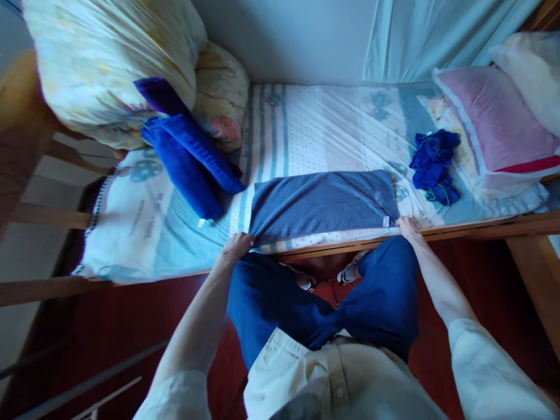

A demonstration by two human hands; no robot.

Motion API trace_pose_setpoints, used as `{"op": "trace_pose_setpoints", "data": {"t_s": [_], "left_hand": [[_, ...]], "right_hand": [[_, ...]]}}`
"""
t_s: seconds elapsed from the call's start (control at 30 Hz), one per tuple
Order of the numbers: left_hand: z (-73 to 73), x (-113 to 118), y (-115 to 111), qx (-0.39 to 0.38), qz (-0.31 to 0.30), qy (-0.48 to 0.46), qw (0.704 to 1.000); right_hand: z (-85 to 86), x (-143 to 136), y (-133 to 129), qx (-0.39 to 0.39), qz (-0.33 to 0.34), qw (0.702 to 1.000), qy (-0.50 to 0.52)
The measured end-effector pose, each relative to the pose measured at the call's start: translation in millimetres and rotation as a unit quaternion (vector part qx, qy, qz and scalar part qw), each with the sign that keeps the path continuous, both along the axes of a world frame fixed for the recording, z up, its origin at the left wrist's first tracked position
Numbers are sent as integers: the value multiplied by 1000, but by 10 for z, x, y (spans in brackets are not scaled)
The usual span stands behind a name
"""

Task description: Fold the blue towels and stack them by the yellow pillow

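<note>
Now your left hand [237, 244] and right hand [409, 226] each pinch a near corner of the blue-grey cloth [324, 204], which lies spread along the bed's [306, 137] front edge, between folded blue fabric [186, 163] and a crumpled blue bundle [432, 162].

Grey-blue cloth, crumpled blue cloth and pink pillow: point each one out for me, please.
Grey-blue cloth [324, 203], head view: middle of its spread surface.
Crumpled blue cloth [433, 160], head view: middle of the bundle.
Pink pillow [503, 116], head view: middle of its pink face.
</note>
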State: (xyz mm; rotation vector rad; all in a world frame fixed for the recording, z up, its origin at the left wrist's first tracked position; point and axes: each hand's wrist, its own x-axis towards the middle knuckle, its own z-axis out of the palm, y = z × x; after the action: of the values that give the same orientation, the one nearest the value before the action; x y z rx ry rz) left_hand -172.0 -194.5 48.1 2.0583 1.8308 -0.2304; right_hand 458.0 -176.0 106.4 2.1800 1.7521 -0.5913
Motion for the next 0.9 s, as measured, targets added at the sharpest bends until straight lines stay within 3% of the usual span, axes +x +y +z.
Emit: {"op": "trace_pose_setpoints", "data": {"t_s": [0.1, 0.2, 0.33, 0.47, 0.57, 0.67, 0.8, 0.9], "left_hand": [[48, 122, 14, -66, 11, 73, 995], [79, 394, 15, -18, 0, 46, 999], [12, 1030, 62, 87, -4, -84, 993], [-208, 1707, 104, 118, 72, -167, 976], [-375, 2017, 66, 128, 135, -177, 966], [-486, 2107, 7, 141, 158, -182, 960], [-582, 2063, -46, 155, 163, -194, 955], [-642, 2030, -72, 160, 159, -190, 955]], "right_hand": [[-14, -34, 1, -5, -38, 999, 6], [-31, -88, 8, -14, -26, 1000, -8], [-48, -193, 49, -25, 22, 997, -65], [-109, -451, 150, 18, 21, 998, -49], [-225, -878, 253, 136, 42, 987, 72], [-381, -1549, 339, 216, 79, 945, 232], [-624, -2553, 375, 185, 146, 902, 362], [-843, -3032, 367, 157, 187, 874, 420]]}}
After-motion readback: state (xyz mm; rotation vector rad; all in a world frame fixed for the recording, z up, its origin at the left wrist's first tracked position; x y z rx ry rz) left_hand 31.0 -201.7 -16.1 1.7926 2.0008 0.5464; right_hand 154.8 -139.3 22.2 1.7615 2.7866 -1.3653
